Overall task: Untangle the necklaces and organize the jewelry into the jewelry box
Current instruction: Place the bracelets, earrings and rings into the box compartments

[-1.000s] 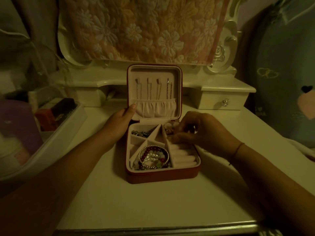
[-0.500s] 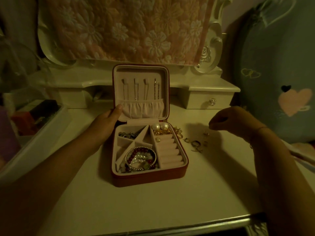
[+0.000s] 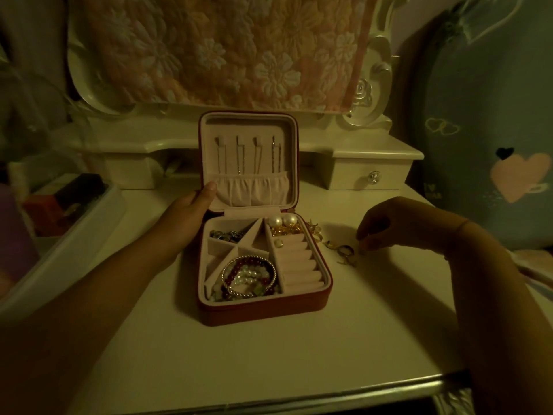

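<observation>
Jewelry box [image 3: 263, 310], red outside and pale pink inside, stood open on the table [image 3: 269, 369] with its lid upright. Well to the left of the box, a clear plastic bin [image 3: 89, 232] held dark and red things too dim to tell. Nearer, the left hand [image 3: 182, 220] gripped the box at its left rear corner, where lid meets base, with the thumb laid up the lid's inner edge and the fingers hidden behind. Inside the lid, thin necklace chains [image 3: 239, 158] hung straight from a row of hooks, their lower ends tucked into a gathered pocket [image 3: 251, 188]. In the base, the rear left compartment held dark silvery pieces [image 3: 227, 235]. The front left one held beaded bracelets [image 3: 248, 275], red and white, coiled together. Right of these, two pearl earrings [image 3: 282, 220] sat side by side at the rear over a tangle of gold pieces [image 3: 285, 231]. Ring rolls [image 3: 300, 265] ran down the right side, with one small stud [image 3: 279, 243] at the top roll. On the table just beside the box's right rear corner lay more gold bits [image 3: 314, 230], and farther right lay several loose rings [image 3: 344, 251]. Beyond them the right hand [image 3: 398, 226] was low over the table, its fingers curled down and the tips bunched at a small piece [image 3: 363, 251]. I could not tell whether they pinched it. Far right of the box leaned a blue cushion [image 3: 493, 100] with a pink heart.
</observation>
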Demonstrator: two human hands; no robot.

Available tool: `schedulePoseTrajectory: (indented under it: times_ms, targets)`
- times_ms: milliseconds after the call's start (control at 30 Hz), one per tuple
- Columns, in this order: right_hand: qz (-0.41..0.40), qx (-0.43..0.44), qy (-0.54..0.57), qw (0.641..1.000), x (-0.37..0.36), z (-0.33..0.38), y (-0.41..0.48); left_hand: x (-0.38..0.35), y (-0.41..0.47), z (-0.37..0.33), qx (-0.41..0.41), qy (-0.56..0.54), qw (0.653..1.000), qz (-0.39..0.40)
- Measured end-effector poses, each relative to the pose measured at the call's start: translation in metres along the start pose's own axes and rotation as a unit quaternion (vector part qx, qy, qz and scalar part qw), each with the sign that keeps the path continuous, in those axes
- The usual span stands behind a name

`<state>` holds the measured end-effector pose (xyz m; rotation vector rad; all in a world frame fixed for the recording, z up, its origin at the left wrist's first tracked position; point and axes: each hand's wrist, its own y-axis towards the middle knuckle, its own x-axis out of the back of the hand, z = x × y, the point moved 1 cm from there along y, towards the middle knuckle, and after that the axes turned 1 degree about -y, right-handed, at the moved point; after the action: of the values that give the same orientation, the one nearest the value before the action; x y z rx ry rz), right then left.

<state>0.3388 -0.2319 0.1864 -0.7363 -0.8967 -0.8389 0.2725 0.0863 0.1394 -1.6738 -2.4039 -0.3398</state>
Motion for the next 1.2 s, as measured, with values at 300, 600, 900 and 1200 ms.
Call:
schedulePoseTrajectory:
  times_ms: [300, 600, 900, 1200]
  targets:
    - [0.027, -0.004, -0.027, 0.999, -0.007, 0.007, 0.002, 0.0, -0.001, -0.002, -0.003, -0.008, 1.0, -0.002]
    - [-0.043, 0.08, 0.205, 0.975, -0.007, 0.027, -0.001, 0.0, -0.001, -0.002, -0.005, -0.002, 1.0, -0.002]
    - [0.077, 0.217, 0.363, 0.903, -0.027, 0.051, 0.001, 0.001, 0.0, -0.001, -0.005, 0.0, 1.0, 0.003]
    - [0.001, 0.265, 0.186, 0.946, -0.036, 0.066, -0.001, 0.0, -0.002, -0.002, -0.007, -0.002, 1.0, 0.004]
